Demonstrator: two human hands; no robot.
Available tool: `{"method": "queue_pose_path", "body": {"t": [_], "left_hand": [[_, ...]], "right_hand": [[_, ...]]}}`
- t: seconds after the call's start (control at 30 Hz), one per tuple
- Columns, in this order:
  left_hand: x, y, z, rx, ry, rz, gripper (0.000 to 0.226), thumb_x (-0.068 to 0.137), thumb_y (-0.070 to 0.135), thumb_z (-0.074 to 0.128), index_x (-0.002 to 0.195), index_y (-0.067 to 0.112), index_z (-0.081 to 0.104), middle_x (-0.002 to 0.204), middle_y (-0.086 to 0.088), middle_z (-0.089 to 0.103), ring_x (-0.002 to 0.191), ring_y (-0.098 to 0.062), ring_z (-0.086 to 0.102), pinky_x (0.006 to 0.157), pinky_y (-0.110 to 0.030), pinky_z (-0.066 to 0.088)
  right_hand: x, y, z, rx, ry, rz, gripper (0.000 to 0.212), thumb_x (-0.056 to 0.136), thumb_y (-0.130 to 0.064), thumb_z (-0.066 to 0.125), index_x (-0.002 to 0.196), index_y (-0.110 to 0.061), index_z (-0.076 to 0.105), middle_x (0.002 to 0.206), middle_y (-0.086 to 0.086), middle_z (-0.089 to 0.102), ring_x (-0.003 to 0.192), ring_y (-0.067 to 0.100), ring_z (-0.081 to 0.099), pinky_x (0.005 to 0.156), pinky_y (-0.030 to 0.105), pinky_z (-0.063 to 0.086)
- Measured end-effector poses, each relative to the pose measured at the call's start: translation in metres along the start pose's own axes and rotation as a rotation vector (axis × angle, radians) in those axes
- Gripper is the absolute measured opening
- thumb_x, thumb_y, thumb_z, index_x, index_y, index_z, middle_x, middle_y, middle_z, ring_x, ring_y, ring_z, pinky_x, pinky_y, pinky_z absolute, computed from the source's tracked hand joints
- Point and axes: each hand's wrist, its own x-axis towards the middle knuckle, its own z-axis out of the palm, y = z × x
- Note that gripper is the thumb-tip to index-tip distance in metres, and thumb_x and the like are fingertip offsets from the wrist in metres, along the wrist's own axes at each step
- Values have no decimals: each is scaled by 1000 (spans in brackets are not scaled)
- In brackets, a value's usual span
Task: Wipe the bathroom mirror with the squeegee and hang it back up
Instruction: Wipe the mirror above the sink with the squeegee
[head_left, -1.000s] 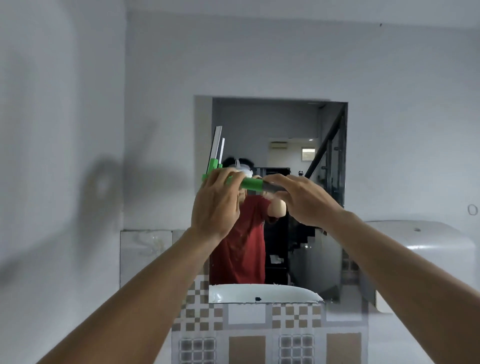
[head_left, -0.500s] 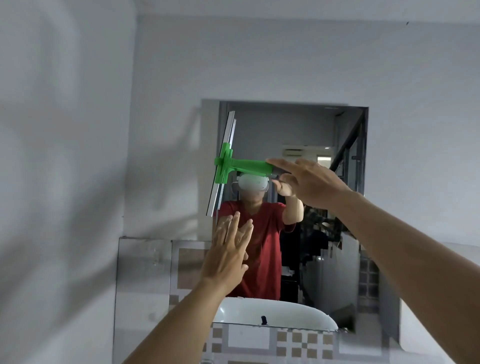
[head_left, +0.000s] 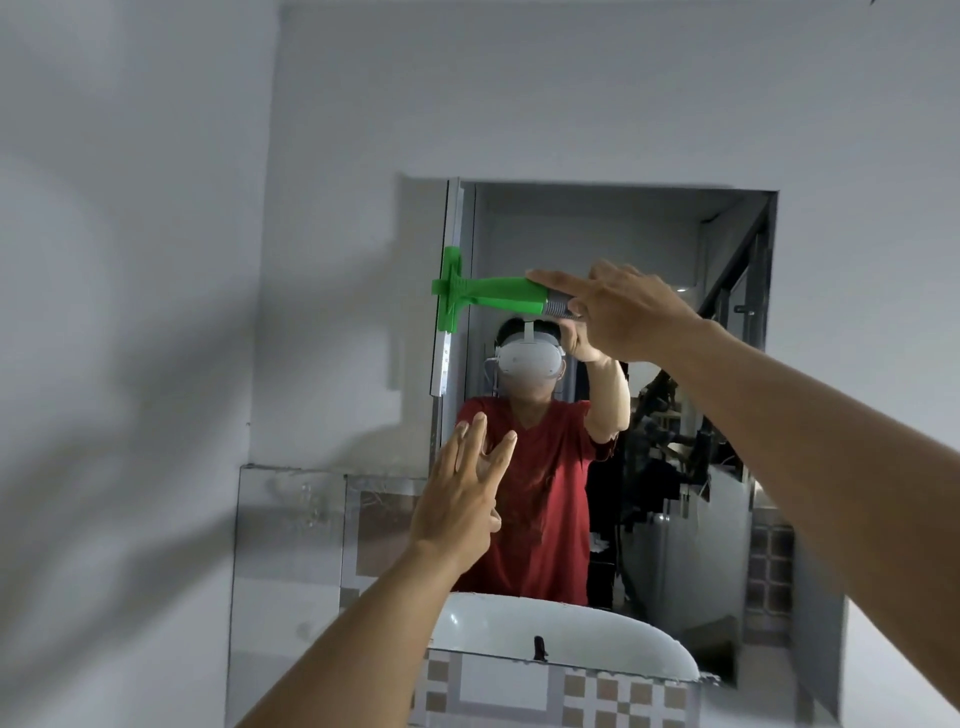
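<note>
The right hand (head_left: 628, 312) grips the squeegee (head_left: 483, 293) by its handle end, with the index finger laid along it. The blade stands upright at the mirror (head_left: 613, 234)'s upper left edge. The left hand (head_left: 460, 506) hovers below, fingers spread and empty. For a clean pass, press the blade flat and draw it evenly across, overlapping strokes.

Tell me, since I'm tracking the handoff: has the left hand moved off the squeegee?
Yes. The left hand let go and dropped toward the mirror's lower left; only the right hand holds the squeegee.
</note>
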Motion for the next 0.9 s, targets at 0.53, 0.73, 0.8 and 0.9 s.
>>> {"method": "queue_pose_path", "body": {"t": [0.53, 0.73, 0.8, 0.9], "left_hand": [[0, -3, 3, -32, 51, -1, 107, 86, 23, 72, 161, 34, -4, 170, -11, -13, 157, -33, -10, 120, -40, -5], [0, -4, 1, -2, 67, 9, 108, 79, 27, 79, 163, 29, 11, 170, -17, 3, 156, -38, 4, 122, -42, 3], [0, -4, 3, 3, 57, 7, 108, 80, 27, 78, 163, 29, 9, 170, -17, 2, 156, -38, 4, 122, -43, 3], [0, -4, 2, -11, 52, 3, 109, 79, 26, 80, 163, 29, 10, 170, -16, 3, 156, -37, 5, 123, -44, 8]], "right_hand": [[-43, 46, 4, -26, 16, 102, 74, 102, -19, 51, 154, -53, 11, 100, 4, 51, 86, 21, 53, 69, 35, 47], [-84, 64, -4, 23, 25, 243, 64, 101, -23, 44, 156, -46, 20, 110, 9, 53, 103, 34, 59, 80, 48, 57], [-95, 71, -4, 17, 32, 274, 66, 102, -17, 45, 156, -45, 20, 105, 7, 50, 97, 33, 60, 76, 47, 56], [-109, 79, -3, 48, 46, 361, 67, 103, -13, 41, 156, -47, 19, 108, 9, 55, 90, 31, 59, 73, 46, 56]]}}
